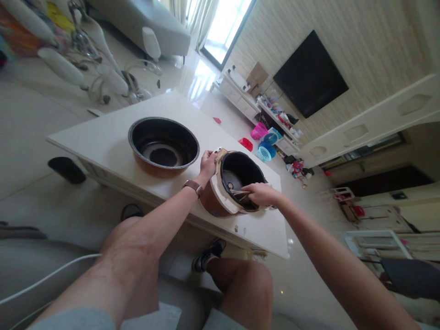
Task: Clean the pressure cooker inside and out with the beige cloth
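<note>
A brown cooker body (216, 201) with a cream rim and a dark hollow inside stands tilted in view on the white table (110, 123). My left hand (207, 166), with a watch on its wrist, is closed on the cream rim at the left side. Over the opening, my right hand (261, 194) grips a slim metal tool that looks like pliers (239, 192). The tool's end points into the cooker, near a small round part (230, 186); whether they touch I cannot tell. To the left sits a wide pot (164, 144), black inside and brown outside.
Small bits (236, 228) lie near the table's front edge. My knees are below that edge. A white chair-like frame (113, 78) stands at the far left. Beyond the table are coloured baskets (259, 131), a TV cabinet (240, 101) and a wall television (311, 74).
</note>
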{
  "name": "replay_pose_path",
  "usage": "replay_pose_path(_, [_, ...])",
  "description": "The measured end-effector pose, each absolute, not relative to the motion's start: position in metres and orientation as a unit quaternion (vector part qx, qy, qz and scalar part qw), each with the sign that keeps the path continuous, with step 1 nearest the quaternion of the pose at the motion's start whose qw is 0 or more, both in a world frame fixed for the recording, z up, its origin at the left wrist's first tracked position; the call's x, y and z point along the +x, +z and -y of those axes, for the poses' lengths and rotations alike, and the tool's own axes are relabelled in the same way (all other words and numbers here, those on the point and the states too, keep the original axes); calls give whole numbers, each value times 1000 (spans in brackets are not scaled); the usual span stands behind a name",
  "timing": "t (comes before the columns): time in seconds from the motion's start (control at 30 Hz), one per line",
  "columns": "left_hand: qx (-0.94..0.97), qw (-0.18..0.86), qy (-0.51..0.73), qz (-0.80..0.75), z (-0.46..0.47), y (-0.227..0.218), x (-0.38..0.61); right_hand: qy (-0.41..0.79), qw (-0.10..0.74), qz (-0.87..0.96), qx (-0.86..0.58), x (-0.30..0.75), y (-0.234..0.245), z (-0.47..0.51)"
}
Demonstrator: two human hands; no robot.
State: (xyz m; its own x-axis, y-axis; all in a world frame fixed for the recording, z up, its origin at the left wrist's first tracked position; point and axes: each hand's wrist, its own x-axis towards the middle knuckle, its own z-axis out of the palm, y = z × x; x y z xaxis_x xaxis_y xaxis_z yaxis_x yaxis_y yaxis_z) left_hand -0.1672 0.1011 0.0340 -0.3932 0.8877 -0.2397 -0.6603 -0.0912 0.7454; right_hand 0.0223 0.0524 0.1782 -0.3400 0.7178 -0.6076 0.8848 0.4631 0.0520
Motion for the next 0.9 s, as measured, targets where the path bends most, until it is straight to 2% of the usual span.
replay_pose_path(0.1, [131,547,720,-407,-99,36,-167,-396,102,-729,550,24,183,-61])
replay_pose_path(0.13, [129,547,719,-409,-99,37,-167,-440,26,-696,567,27,186,-65])
replay_pose_path(0.2, [130,539,721,-415,-99,37,-168,-442,-118,-653,604,32,191,-75])
replay_pose_path(0.27, [133,530,723,-422,-99,37,-168,-385,-230,-636,628,36,192,-85])
replay_pose_path(0.37, [136,533,721,-422,-99,38,-169,-323,-320,-631,628,32,181,-94])
replay_pose_path(0.43, [132,543,718,-414,-99,38,-169,-333,-322,-638,616,23,165,-91])
replay_pose_path(0.5, [128,549,718,-409,-98,39,-169,-384,-282,-655,586,13,147,-80])
replay_pose_path(0.63, [130,544,720,-410,-97,40,-169,-509,-98,-690,506,5,130,-55])
replay_pose_path(0.7, [132,540,722,-413,-97,40,-169,-538,5,-681,496,12,135,-51])
replay_pose_path(0.77, [135,537,721,-417,-98,39,-169,-558,69,-654,506,25,146,-54])
replay_pose_path(0.83, [137,534,720,-421,-97,39,-169,-582,76,-618,524,41,160,-60])
replay_pose_path(0.9, [143,531,720,-423,-97,39,-168,-594,30,-587,550,60,176,-64])
